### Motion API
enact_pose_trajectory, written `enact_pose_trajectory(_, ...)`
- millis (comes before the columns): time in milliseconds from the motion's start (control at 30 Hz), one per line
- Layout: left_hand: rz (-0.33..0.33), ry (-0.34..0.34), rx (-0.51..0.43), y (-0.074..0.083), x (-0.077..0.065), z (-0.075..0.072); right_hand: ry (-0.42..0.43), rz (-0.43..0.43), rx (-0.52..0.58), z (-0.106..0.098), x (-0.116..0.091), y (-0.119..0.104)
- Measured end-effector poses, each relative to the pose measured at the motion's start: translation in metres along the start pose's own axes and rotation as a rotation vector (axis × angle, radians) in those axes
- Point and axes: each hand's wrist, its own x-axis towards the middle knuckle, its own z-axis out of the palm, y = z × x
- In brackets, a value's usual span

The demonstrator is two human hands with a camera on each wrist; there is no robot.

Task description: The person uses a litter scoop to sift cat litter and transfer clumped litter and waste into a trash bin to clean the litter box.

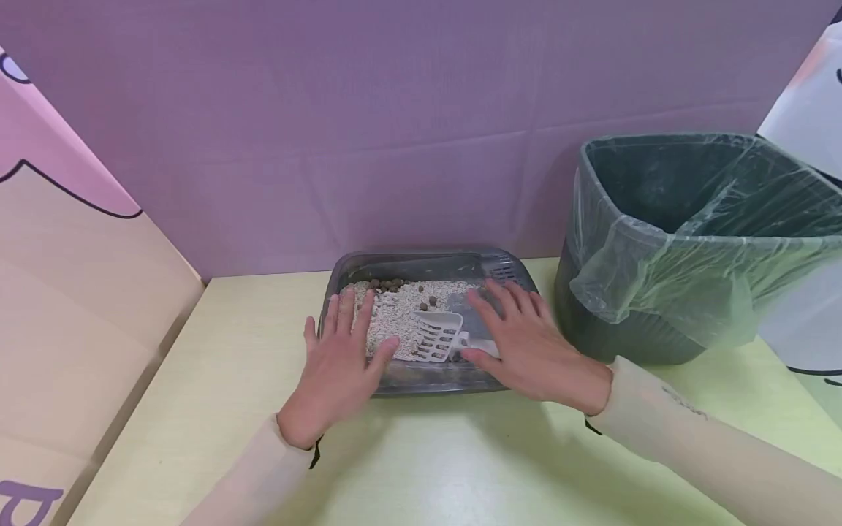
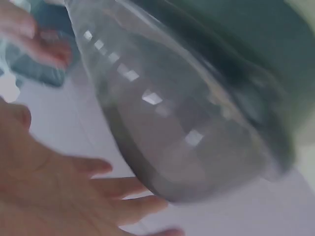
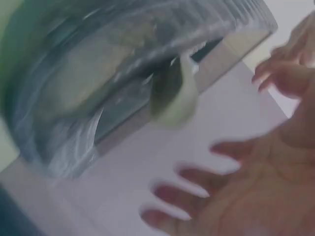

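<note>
A dark grey litter box sits on the table against the back wall, with pale litter across its left and middle. Several brown balls cluster at its back left, and a few lie farther right. A pale slotted scoop rests in the box, its handle pointing right and partly hidden by the right hand. My left hand is over the box's front left side, fingers spread and holding nothing. Over the right side, my right hand has its fingers extended above the scoop handle. Both wrist views show open palms beside the box.
To the right of the box stands a tall dark bin lined with a clear plastic bag. Behind the pale table rises a purple cloth wall. A printed panel borders the left side.
</note>
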Motion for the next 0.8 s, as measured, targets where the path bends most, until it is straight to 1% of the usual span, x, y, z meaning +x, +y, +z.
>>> enact_pose_trajectory(133, -0.052, 0.079, -0.207, -0.028, 0.004, -0.007, -0.056, -0.02, -0.053, -0.007, -0.015, 0.012)
enact_pose_trajectory(200, -0.092, 0.102, -0.296, -0.044, 0.008, -0.008, -0.091, -0.024, -0.052, -0.007, -0.018, 0.017)
enact_pose_trajectory(267, -0.134, 0.095, -0.367, -0.058, 0.013, -0.006, -0.107, -0.031, -0.027, -0.006, -0.018, 0.019)
enact_pose_trajectory(333, -0.168, 0.061, -0.413, -0.069, 0.017, 0.0, -0.094, -0.039, 0.003, -0.003, -0.016, 0.019)
enact_pose_trajectory(367, -0.183, 0.036, -0.43, -0.073, 0.018, 0.003, -0.073, -0.045, 0.016, -0.001, -0.014, 0.019)
enact_pose_trajectory(433, -0.196, -0.02, -0.464, -0.079, 0.02, 0.01, -0.014, -0.064, 0.04, 0.001, -0.008, 0.015)
enact_pose_trajectory(500, -0.198, -0.053, -0.481, -0.081, 0.021, 0.016, 0.065, -0.089, 0.052, 0.001, -0.001, 0.009)
enact_pose_trajectory(567, -0.194, -0.062, -0.494, -0.082, 0.02, 0.02, 0.141, -0.123, 0.066, -0.003, 0.005, 0.004)
enact_pose_trajectory(633, -0.186, -0.051, -0.503, -0.082, 0.02, 0.021, 0.192, -0.156, 0.089, -0.011, 0.01, -0.001)
enact_pose_trajectory(700, -0.177, -0.036, -0.513, -0.08, 0.021, 0.021, 0.187, -0.171, 0.111, -0.022, 0.012, -0.004)
enact_pose_trajectory(767, -0.172, -0.026, -0.511, -0.078, 0.022, 0.02, 0.146, -0.178, 0.112, -0.033, 0.014, -0.003)
enact_pose_trajectory(800, -0.17, -0.023, -0.509, -0.078, 0.022, 0.02, 0.112, -0.181, 0.114, -0.038, 0.015, -0.002)
